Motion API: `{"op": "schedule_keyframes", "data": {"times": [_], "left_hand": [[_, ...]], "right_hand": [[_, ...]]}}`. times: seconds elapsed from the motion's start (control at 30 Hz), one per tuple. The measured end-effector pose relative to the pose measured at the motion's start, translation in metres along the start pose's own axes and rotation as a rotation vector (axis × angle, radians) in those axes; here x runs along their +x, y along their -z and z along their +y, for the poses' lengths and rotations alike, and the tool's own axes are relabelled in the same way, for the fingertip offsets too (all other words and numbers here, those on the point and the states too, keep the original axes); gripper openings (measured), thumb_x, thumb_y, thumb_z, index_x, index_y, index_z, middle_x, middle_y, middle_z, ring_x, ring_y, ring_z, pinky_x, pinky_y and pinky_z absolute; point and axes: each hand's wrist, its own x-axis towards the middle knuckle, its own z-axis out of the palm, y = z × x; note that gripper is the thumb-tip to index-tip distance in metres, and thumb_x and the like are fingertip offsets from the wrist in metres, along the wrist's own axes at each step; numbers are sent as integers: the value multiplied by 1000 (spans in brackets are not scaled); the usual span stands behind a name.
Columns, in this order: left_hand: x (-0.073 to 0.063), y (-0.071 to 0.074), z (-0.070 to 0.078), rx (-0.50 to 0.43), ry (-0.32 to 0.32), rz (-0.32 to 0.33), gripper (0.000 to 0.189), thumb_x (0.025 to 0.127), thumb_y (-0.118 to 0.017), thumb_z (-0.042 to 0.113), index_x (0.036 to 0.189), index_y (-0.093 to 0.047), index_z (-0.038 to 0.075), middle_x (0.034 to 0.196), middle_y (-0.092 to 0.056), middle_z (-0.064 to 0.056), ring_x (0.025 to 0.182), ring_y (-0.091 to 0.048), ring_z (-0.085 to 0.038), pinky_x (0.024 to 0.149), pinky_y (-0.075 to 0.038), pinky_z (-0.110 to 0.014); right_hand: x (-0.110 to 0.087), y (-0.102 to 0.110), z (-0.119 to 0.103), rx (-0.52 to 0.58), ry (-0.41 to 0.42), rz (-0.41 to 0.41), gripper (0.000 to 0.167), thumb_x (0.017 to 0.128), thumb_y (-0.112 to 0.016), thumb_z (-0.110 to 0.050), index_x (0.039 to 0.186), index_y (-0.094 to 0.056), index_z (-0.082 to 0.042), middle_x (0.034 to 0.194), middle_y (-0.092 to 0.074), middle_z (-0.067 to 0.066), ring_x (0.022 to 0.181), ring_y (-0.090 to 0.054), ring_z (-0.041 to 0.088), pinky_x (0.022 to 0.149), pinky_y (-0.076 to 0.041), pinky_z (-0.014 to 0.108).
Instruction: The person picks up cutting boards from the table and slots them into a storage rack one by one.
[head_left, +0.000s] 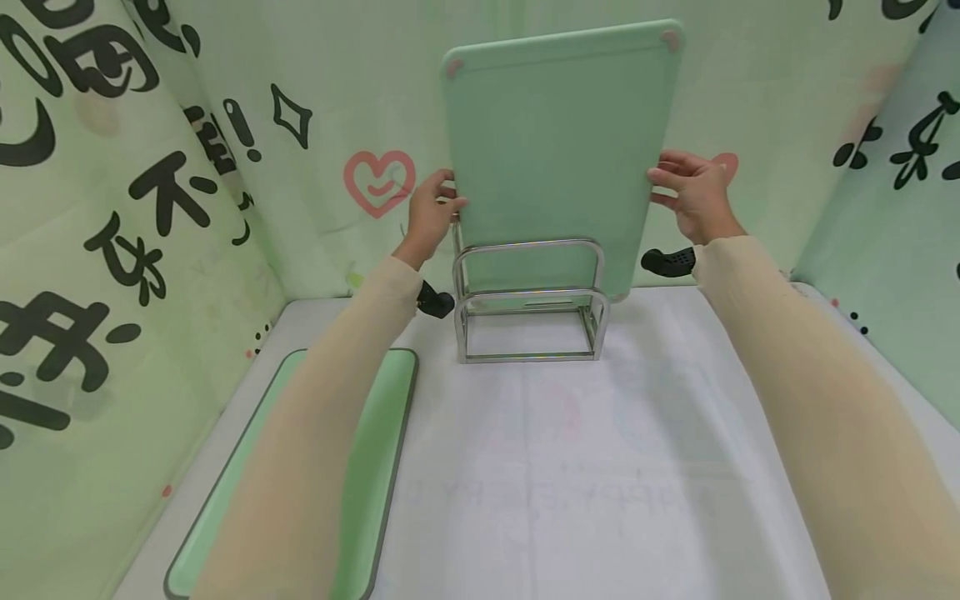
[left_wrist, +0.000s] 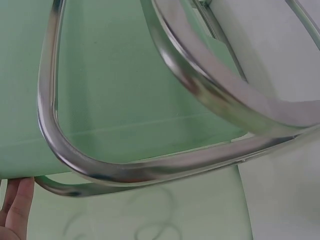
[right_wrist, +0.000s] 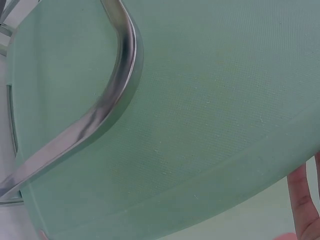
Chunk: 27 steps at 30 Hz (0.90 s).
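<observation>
A pale green cutting board (head_left: 558,158) with pinkish corners stands upright, slightly tilted, in a shiny metal rack (head_left: 528,293). My left hand (head_left: 431,212) grips its left edge, thumb toward me. On the opposite edge, higher up, my right hand (head_left: 693,192) pinches the board between thumb and fingers. In the left wrist view, the rack's curved bars (left_wrist: 125,172) pass in front of the board, and fingers (left_wrist: 19,207) touch its edge. The right wrist view has one bar (right_wrist: 107,107) across the board's textured face (right_wrist: 200,100). The board's far side is hidden.
A second green board (head_left: 378,450) with a dark grey rim lies flat on the white table (head_left: 570,475), partly covered by my left forearm. Light green cloth walls (head_left: 315,208) with black lettering and a red heart (head_left: 379,183) enclose the table's back and sides.
</observation>
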Motion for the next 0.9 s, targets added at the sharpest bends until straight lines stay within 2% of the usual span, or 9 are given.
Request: {"op": "schedule_keyframes", "data": {"times": [0.37,0.9], "left_hand": [[2,10,-2,-17,12,-11,32,93,-56,5,124,-55,8,95,-54,-6,87,-61,-21,85,-55,-34],[1,21,-1,21,9,3,33,93,-55,5,126,-54,8,95,-54,-6,93,-62,-26,85,-55,-33]], "right_hand": [[3,-7,5,10,4,-5,20,73,-76,-2,91,-72,-10,86,-64,0,75,-63,11,61,-56,24],[2,-16,10,9,7,-33,19,76,-73,-2,92,-70,-10,92,-60,0,77,-61,11,62,-55,24]]}}
